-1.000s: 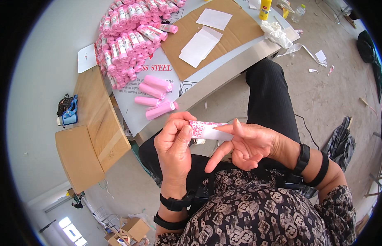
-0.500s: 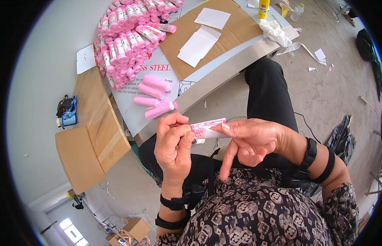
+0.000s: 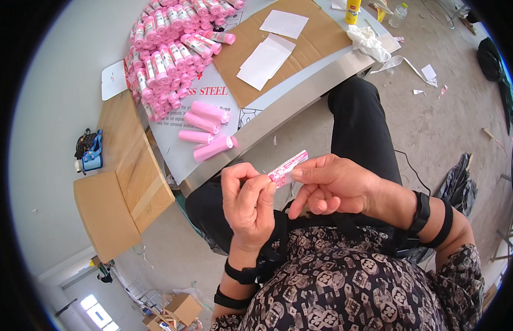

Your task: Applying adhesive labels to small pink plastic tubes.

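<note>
Pink and white, the printed label (image 3: 290, 165) sits between our two hands: our left hand (image 3: 250, 203) pinches its lower left end between thumb and fingers, and our right hand (image 3: 339, 183) grips its right edge under the thumb. Beyond them, plain pink rolls (image 3: 213, 149) lie on the worktop (image 3: 176, 161); farther off, labelled rolls (image 3: 161, 67) are heaped beside a cardboard sheet (image 3: 318, 34).
</note>
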`<act>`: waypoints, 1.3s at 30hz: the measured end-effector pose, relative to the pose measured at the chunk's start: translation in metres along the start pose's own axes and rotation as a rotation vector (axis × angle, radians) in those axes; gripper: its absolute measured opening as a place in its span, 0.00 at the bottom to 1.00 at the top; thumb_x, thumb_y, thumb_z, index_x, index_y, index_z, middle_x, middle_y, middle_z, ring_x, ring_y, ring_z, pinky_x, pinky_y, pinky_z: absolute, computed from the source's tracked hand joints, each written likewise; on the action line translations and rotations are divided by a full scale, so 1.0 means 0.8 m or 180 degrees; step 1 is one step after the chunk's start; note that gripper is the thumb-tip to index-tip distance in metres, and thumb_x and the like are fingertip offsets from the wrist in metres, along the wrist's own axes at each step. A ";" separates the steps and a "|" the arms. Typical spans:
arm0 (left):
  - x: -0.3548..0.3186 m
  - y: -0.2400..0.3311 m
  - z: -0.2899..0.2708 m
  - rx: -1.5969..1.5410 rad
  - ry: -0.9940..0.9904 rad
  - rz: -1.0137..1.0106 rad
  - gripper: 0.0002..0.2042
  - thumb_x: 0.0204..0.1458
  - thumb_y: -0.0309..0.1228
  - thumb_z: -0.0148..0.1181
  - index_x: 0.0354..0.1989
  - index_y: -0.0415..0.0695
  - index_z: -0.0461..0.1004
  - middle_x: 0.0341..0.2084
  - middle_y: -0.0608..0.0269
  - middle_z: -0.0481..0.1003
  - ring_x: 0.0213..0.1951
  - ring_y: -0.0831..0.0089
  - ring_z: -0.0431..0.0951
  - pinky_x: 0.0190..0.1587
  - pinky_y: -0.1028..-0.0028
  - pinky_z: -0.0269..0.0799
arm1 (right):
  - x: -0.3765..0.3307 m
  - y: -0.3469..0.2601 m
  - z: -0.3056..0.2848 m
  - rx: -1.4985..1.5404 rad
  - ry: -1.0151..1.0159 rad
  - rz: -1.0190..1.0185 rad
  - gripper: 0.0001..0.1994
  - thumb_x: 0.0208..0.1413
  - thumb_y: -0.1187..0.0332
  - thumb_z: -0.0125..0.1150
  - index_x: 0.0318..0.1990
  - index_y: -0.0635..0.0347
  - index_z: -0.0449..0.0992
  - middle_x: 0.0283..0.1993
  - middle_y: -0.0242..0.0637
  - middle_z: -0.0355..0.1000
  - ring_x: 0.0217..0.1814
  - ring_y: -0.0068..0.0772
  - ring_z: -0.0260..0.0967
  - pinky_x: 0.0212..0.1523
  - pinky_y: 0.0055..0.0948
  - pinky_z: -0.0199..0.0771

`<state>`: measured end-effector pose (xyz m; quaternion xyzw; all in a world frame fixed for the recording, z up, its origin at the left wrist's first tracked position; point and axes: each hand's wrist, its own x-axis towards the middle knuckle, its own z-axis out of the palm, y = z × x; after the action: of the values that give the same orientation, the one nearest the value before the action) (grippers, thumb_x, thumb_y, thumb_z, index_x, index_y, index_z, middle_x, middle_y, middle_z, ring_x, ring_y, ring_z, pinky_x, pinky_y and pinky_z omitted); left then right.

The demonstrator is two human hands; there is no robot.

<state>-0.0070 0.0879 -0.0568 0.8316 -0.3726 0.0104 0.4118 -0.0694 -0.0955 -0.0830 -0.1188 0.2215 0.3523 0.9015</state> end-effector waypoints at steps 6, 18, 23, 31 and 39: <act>-0.004 0.001 0.005 -0.0968 0.0062 -0.0557 0.01 0.50 0.18 0.57 0.30 0.34 0.72 0.33 0.60 0.69 0.33 0.78 0.67 0.35 0.81 0.63 | 0.006 0.008 -0.002 -0.0409 0.0457 -0.0594 0.09 0.62 0.69 0.53 0.39 0.68 0.74 0.27 0.55 0.75 0.15 0.21 0.69 0.10 0.15 0.61; 0.029 0.004 -0.020 0.0174 -0.0956 0.0711 0.14 0.36 0.12 0.59 0.34 0.37 0.76 0.33 0.57 0.75 0.30 0.68 0.76 0.31 0.74 0.72 | -0.002 0.003 0.008 -0.1284 0.0520 -0.0588 0.08 0.58 0.72 0.56 0.40 0.69 0.76 0.23 0.48 0.75 0.13 0.20 0.69 0.09 0.14 0.62; 0.028 0.002 -0.015 0.0056 -0.0720 0.0736 0.13 0.34 0.12 0.61 0.31 0.36 0.77 0.29 0.57 0.75 0.29 0.66 0.76 0.30 0.74 0.72 | -0.002 0.009 0.008 -0.1392 0.0572 -0.0784 0.08 0.57 0.72 0.58 0.38 0.69 0.78 0.21 0.44 0.75 0.14 0.20 0.69 0.10 0.14 0.63; 0.024 -0.006 -0.017 -0.0139 -0.0642 0.0653 0.12 0.34 0.13 0.64 0.31 0.34 0.75 0.27 0.58 0.73 0.27 0.64 0.73 0.26 0.72 0.69 | -0.002 0.011 0.010 -0.1470 0.0478 -0.0900 0.07 0.57 0.72 0.58 0.39 0.67 0.78 0.23 0.43 0.76 0.15 0.19 0.69 0.11 0.13 0.63; 0.022 -0.004 -0.014 0.0181 -0.0775 0.1113 0.14 0.35 0.13 0.62 0.34 0.34 0.74 0.30 0.56 0.73 0.28 0.63 0.74 0.28 0.70 0.70 | 0.006 0.013 0.001 -0.0848 0.0339 -0.0546 0.06 0.55 0.75 0.59 0.39 0.67 0.77 0.24 0.46 0.76 0.14 0.19 0.67 0.11 0.12 0.60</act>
<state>0.0106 0.0861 -0.0460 0.7607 -0.5577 -0.0083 0.3321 -0.0729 -0.0845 -0.0850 -0.2743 0.2093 0.2934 0.8915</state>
